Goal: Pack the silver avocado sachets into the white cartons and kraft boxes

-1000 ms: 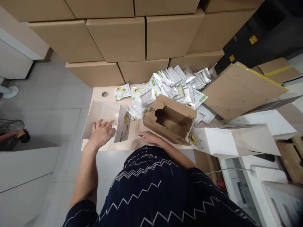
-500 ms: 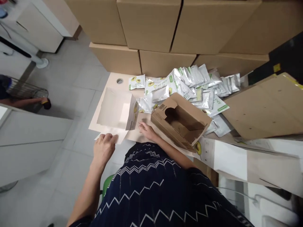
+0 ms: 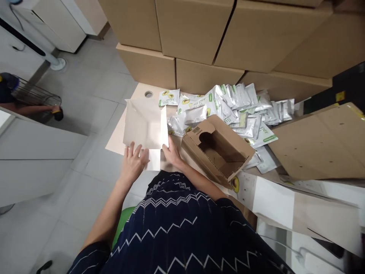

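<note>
A flat, unfolded white carton [image 3: 145, 125] lies at the left end of the table, inner side up. My left hand [image 3: 134, 161] rests on its near flap with fingers spread and flat. At the carton's right edge my right hand [image 3: 171, 152] touches the side panel, fingers partly curled against it. Just right of that hand stands an open brown cardboard box [image 3: 218, 148] with a cut-out in its wall. Behind it lies a heap of silver and green avocado-print sachets [image 3: 230, 106].
Large brown cartons [image 3: 196, 34] are stacked behind the table. A brown board [image 3: 322, 140] leans at the right, with more flat white cartons [image 3: 273, 201] below it. Another person's arm [image 3: 28, 108] and a wire basket show at far left.
The carton's raised side panel has been laid flat. My left hand moved up onto the near flap, and my right hand moved to the carton's right edge. The view shifted slightly.
</note>
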Demonstrator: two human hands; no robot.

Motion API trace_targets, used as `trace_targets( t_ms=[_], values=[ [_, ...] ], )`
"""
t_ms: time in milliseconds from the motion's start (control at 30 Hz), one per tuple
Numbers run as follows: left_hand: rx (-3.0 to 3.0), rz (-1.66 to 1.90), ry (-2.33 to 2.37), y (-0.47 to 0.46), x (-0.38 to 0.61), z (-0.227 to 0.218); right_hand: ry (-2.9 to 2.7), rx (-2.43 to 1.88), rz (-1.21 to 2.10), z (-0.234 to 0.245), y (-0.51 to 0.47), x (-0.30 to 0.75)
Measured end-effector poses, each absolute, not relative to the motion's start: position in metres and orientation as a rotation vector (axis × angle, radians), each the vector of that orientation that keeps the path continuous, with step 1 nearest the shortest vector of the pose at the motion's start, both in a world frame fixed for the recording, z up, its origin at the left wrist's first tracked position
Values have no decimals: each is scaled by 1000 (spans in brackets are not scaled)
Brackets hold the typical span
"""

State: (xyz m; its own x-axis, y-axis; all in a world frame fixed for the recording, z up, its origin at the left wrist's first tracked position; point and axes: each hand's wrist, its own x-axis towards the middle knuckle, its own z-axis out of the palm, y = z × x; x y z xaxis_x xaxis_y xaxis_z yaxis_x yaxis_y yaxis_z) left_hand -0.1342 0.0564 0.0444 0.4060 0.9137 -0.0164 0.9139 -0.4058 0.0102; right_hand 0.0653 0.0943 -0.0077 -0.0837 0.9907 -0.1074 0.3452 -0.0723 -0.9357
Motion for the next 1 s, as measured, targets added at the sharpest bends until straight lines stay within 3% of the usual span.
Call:
trace_targets(
  t_ms=[200, 300, 467, 1000],
  values=[
    [2470, -197, 1908, 72, -142, 49, -959, -1421, 1575, -19, 95, 69],
    [2358, -186, 1946, 75, -148, 33, -1008, -1530, 1425, -26, 96, 71],
    [2254, -3, 1965, 81, -149, 2, -1675, -1797, 911, -18, 103, 72],
    [2079, -28, 2091, 75, -129, 8, -1928, -1873, 1197, 6, 130, 51]
  ],
)
